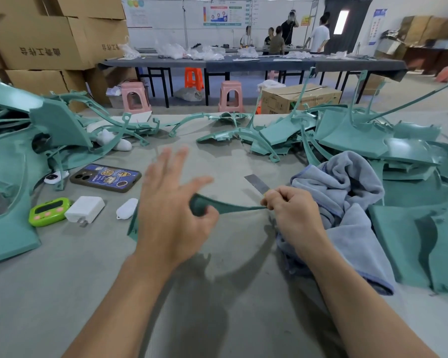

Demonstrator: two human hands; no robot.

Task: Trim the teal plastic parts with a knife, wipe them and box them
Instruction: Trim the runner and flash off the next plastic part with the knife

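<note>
A thin curved teal plastic part (233,208) spans between my two hands just above the grey table. My left hand (171,210) holds its wider end under the thumb, with the other fingers spread and blurred. My right hand (292,210) grips a knife, whose bare blade (256,182) points up and to the left, right at the part's narrow tip. A grey-blue cloth (347,182) lies crumpled beside my right hand. Teal parts are heaped at the left (57,125) and at the right (352,135).
A phone (106,178), a green timer (48,211), a white charger (84,209) and a small white case (126,208) lie left of my hands. Cardboard boxes (44,40) are stacked at the back left, and another box (300,98) stands beyond the table. Several people stand far off.
</note>
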